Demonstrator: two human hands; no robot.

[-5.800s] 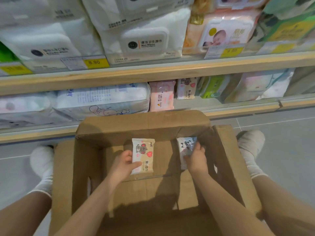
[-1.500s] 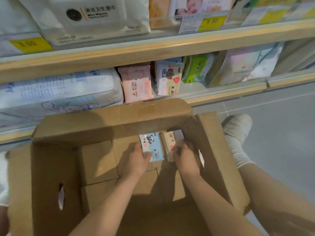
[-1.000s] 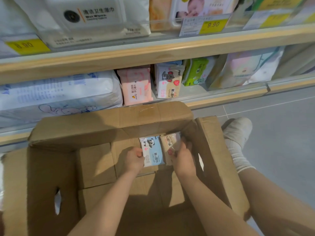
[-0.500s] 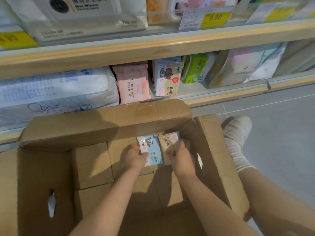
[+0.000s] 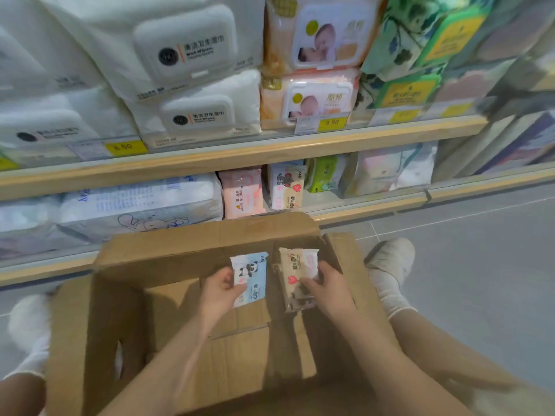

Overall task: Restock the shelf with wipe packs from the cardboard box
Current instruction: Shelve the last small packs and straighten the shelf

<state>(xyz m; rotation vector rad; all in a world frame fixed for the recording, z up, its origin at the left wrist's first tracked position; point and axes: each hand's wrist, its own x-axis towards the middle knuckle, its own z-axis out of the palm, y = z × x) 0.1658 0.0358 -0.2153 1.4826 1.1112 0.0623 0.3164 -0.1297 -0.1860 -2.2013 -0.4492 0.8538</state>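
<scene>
**Two wipe packs in hand above the open box**

I see the left hand (image 5: 220, 292) at the centre of the frame, its fingers curled round the left edge of a blue panda wipe pack (image 5: 250, 277), thumb on the printed face. The pack stands upright, label toward me. Just to its right, apart from it by a narrow gap, my right hand (image 5: 329, 291) grips a cream wipe pack (image 5: 297, 277) with a red heart on it, fingers wrapped over its right side and front. That pack sits slightly tilted, with its print running sideways.

Both packs are held over the open cardboard box (image 5: 126, 310), which fills the lower middle of the frame, its far flap raised toward the shelf. The box floor below the hands shows bare cardboard.

Beyond the box, in the middle band of the frame, the lower shelf (image 5: 369, 207) carries a pink pack (image 5: 241, 193) and, just beside it on the right, a cream pack with a bear and heart (image 5: 286, 186). A green pack (image 5: 322, 175) stands further right. Large white packs fill the upper left of the frame above yellow price tags (image 5: 126, 147).

A white-socked foot (image 5: 390, 262) rests on the grey floor at the right of the box.
</scene>
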